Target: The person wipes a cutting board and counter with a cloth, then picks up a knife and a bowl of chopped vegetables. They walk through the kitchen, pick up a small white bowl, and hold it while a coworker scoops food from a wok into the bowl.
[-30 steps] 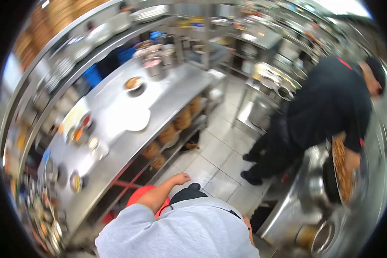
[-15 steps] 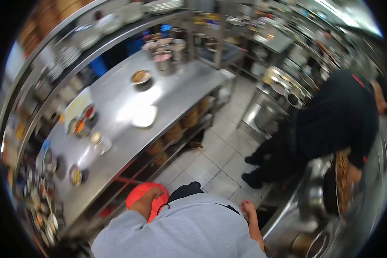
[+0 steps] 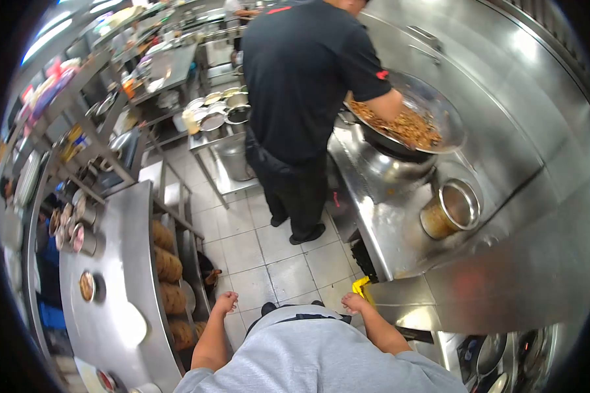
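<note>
My left hand (image 3: 226,303) hangs in front of my body at the left, over the tiled floor. Its fingers are loosely bent and apart, with nothing in them. Close by it, under the steel worktable (image 3: 115,255), are shelves with several round brown containers (image 3: 170,298). My right hand (image 3: 353,302) hangs low on the other side, its fingers relaxed and bare. A yellow object (image 3: 360,286) appears just beyond that hand, close to the cooking range's (image 3: 400,242) corner.
A person in black (image 3: 301,85) stands ahead at a large wok (image 3: 449,118) of brown food. A metal pot (image 3: 449,209) sits on the range. Pots (image 3: 223,114) crowd a small stand to the person's left. The worktable bears a bowl (image 3: 88,286) and a white plate (image 3: 132,324).
My view has swung right, from the worktable towards the range and the person. My left hand has come away from the red round object, which is out of sight now.
</note>
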`<state>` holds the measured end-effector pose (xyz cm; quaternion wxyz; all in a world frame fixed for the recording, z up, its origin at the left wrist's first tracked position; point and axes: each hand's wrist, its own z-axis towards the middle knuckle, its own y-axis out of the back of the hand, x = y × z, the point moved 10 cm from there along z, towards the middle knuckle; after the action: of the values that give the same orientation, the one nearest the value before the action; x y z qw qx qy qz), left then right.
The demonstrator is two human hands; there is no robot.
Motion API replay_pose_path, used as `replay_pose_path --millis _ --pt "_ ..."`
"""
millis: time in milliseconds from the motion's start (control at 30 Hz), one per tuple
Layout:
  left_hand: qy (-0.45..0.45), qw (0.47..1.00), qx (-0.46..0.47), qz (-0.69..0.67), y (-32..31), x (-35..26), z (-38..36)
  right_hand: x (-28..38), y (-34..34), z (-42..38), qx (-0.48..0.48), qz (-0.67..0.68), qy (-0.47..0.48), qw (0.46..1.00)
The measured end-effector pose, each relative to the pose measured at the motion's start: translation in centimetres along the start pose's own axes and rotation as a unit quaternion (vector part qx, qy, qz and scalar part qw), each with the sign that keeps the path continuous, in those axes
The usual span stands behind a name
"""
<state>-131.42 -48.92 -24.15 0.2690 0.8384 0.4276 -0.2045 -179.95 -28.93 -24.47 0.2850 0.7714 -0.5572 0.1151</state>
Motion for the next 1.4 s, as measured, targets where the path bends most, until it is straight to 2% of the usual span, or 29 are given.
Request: replay_pose_path --millis 100,200,233,300,367,400,433,500,533,567,600,667,700,767,800,867,1000,1133,1200,1233,1367,1400 --pt "-0.036 0.999 0.019 0.001 -1.8 -4.2 1.0 -3.6 0.0 -2.6 -0.016 0.046 -0.029 0.998" --pt "-0.035 0.997 0.055 0.050 -5.2 -4.3 2.1 -9.6 -1.7 -0.4 -0.002 0.075 -0.061 0.995" --pt "-0.040 0.994 0.080 0.062 -6.5 -4.4 1.6 -11.8 -3.1 2.0 0.009 -0.027 0.022 0.999" --pt "-0.028 0.988 0.116 0.101 -9.2 -2.9 1.7 -12.5 -4.8 2.4 0.013 -0.120 0.102 0.987" --pt "-0.060 0.973 0.150 0.164 -11.0 -2.9 0.1 -14.4 -5.4 1.5 -0.001 -0.072 -0.002 0.997" --pt "-0.086 0.956 0.180 0.216 -12.0 -3.1 -0.9 -15.2 -5.7 1.9 -0.005 -0.065 -0.004 0.998" --pt "-0.088 0.954 0.183 0.221 -12.1 -2.8 -1.0 -14.1 -6.7 2.5 0.007 -0.212 0.095 0.973" --pt "-0.079 0.929 0.242 0.267 -13.1 -1.6 -1.9 -14.1 -8.1 2.7 0.021 -0.352 0.188 0.917" --pt "-0.079 0.929 0.244 0.268 -13.1 -1.8 -2.5 -13.0 -8.0 2.3 -0.002 -0.408 0.238 0.881" --pt "-0.042 0.928 0.252 0.271 -12.8 -1.2 -3.2 -11.9 -8.0 2.0 -0.025 -0.462 0.287 0.838" --pt "-0.006 0.926 0.259 0.274 -12.5 -1.5 -4.8 -10.9 -7.1 1.7 -0.024 -0.463 0.287 0.838" --pt "-0.006 0.911 0.282 0.301 -12.7 -3.5 -8.0 -10.4 -4.6 1.7 0.050 -0.325 0.190 0.925" --pt "-0.004 0.894 0.301 0.331 -13.2 -4.6 -10.1 -9.9 -3.9 1.9 0.051 -0.330 0.193 0.923" --pt "-0.002 0.880 0.316 0.356 -14.3 -5.6 -11.7 -10.0 -1.0 3.4 0.023 -0.126 0.138 0.982" --pt "0.004 0.876 0.320 0.360 -14.7 -5.5 -12.0 -8.7 -0.2 2.8 0.026 -0.131 0.142 0.981" --pt "0.010 0.878 0.312 0.363 -15.7 -5.1 -11.7 -8.5 2.9 1.2 -0.010 0.042 0.003 0.999" --pt "0.034 0.893 0.276 0.354 -16.9 -4.6 -11.5 -6.2 5.0 3.0 0.007 0.012 0.050 0.999" --pt "0.050 0.906 0.238 0.345 -17.2 -5.2 -10.9 -5.9 5.8 3.0 -0.007 0.039 0.037 0.999" --pt "-0.004 0.897 0.257 0.359 -17.4 -4.3 -9.0 -6.0 6.1 2.2 -0.020 0.055 0.037 0.998" --pt "-0.061 0.887 0.272 0.369 -18.0 -4.7 -8.6 -6.6 6.0 1.8 -0.022 0.060 0.034 0.997" --pt "-0.045 0.910 0.249 0.328 -18.4 -3.9 -6.2 -9.4 5.7 0.3 -0.032 0.092 0.025 0.995" --pt "-0.064 0.913 0.237 0.325 -18.6 -4.4 -5.6 -10.4 5.5 -0.2 -0.028 0.093 0.018 0.995"
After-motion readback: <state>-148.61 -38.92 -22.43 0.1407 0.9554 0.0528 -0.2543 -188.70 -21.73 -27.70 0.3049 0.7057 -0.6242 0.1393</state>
